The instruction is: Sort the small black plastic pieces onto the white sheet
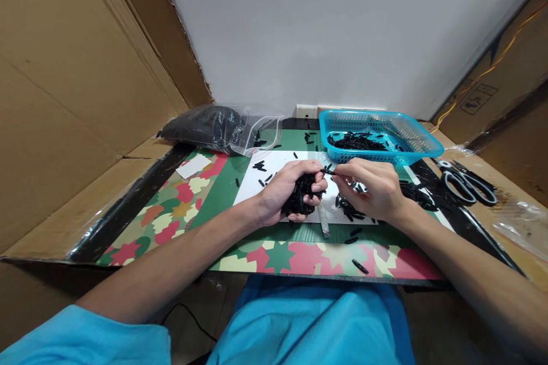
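My left hand [295, 191] is closed round a clump of small black elongated pieces [299, 197], which bulge out between its fingers. Between the thumb and forefinger of my right hand [370, 185] is a single black piece [327, 171], its other end at the left thumb tip. Both hands are over a white sheet [246, 188] on the table. More loose black pieces [351, 208] lie on the sheet under and beside my right hand. A thin whitish rolled strip [324, 222] lies just below the hands.
A blue plastic basket [381, 157] with black pieces inside stands at the back right. At the back left lies a clear zip bag [214, 128] full of dark pieces. Scissors [466, 185] are at the right. Cardboard [85, 40] walls the left side; a patterned mat [166, 211] covers the table.
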A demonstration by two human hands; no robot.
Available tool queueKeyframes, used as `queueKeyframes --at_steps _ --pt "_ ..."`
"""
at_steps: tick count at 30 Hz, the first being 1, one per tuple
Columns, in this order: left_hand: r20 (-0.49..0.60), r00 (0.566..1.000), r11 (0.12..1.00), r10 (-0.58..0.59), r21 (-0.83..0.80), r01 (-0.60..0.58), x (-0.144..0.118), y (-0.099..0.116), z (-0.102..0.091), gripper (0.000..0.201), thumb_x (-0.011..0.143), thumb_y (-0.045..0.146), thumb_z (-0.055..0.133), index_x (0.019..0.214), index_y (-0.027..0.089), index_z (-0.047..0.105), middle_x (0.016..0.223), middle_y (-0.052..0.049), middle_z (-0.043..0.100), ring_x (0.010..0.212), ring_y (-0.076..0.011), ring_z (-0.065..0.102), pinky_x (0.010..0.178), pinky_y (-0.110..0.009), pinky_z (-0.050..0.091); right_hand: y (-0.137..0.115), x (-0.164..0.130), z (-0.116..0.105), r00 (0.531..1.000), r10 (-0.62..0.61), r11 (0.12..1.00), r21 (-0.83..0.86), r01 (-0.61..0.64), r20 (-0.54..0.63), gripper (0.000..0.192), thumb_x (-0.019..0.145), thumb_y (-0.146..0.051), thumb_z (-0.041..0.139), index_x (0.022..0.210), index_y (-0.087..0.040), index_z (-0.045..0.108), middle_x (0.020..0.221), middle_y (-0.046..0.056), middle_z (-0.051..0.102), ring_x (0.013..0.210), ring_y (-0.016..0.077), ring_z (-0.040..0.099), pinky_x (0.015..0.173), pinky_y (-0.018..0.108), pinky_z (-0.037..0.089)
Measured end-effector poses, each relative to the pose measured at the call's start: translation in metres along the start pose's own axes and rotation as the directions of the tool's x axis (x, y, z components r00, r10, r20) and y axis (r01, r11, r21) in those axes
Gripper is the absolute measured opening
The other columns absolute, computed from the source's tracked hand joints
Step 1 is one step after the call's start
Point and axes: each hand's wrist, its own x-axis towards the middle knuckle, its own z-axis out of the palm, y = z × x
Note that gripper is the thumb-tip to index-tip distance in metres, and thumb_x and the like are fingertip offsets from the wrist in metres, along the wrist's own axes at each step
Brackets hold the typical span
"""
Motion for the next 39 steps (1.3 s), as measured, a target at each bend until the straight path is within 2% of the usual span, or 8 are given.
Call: queueKeyframes --at_steps 19,22,30,35,39 --pt "-0.015 1.0 1.0 -0.001 0.005 0.001 -0.0004 -0.0008 -0.0004 0.03 0.087 0.043 0.067 0.076 0.02 0.05 0.068 0.005 0.042 0.046 -0.0074 0.035 0.025 -0.014 0.03 -0.0012 0.0017 0.0007 1.0 -0.005 0.999 -0.04 0.005 -0.003 0.008 0.094 -0.013 0.064 0.095 -0.021 0.064 0.072 0.0 0.069 0.06 0.0125 0.062 0.057 0.025 0.045" --pt "-0.019 0.999 0.999 0.03 0.015 -0.03 -0.0001 -0.0017 0.0006 0.029 0.086 0.041 0.069 0.078 0.02 0.05 0.071 0.006 0.044 0.047 -0.007 0.038 0.025 -0.013 0.031 -0.0014 0.0021 0.0001 1.0 -0.013 0.999 -0.036 0.014 0.003 0.007 0.093 -0.014 0.064 0.094 -0.021 0.064 0.072 0.0 0.069 0.06 0.0126 0.062 0.057 0.025 0.045" --pt "-0.039 0.997 0.996 0.072 0.058 -0.07 -0.0005 -0.0038 0.0018 0.025 0.084 0.037 0.073 0.084 0.022 0.053 0.075 0.006 0.045 0.048 -0.0061 0.04 0.026 -0.011 0.032 -0.0032 0.0013 -0.0025 0.99 0.011 0.997 0.077 -0.022 0.139 0.008 0.097 -0.017 0.057 0.094 -0.019 0.064 0.073 0.0 0.063 0.061 0.0125 0.055 0.057 0.026 0.04" --pt "-0.043 0.996 0.995 0.072 0.073 -0.069 0.0 -0.0039 0.0015 0.024 0.086 0.035 0.072 0.083 0.021 0.053 0.075 0.006 0.044 0.049 -0.006 0.039 0.028 -0.011 0.03 -0.0015 0.0021 -0.0013 0.973 0.08 0.966 0.223 -0.129 0.214 0.01 0.099 -0.014 0.055 0.094 -0.018 0.063 0.073 -0.001 0.06 0.059 0.0106 0.05 0.056 0.024 0.038" --pt "-0.077 0.993 0.989 0.089 0.121 -0.08 0.0006 -0.0051 0.001 0.025 0.085 0.036 0.073 0.082 0.021 0.053 0.075 0.005 0.045 0.05 -0.0065 0.042 0.028 -0.012 0.03 0.0008 0.003 -0.0022 0.952 0.109 0.944 0.27 -0.189 0.286 0.012 0.101 -0.016 0.055 0.094 -0.018 0.065 0.075 0.0 0.06 0.061 0.0109 0.049 0.057 0.023 0.038"
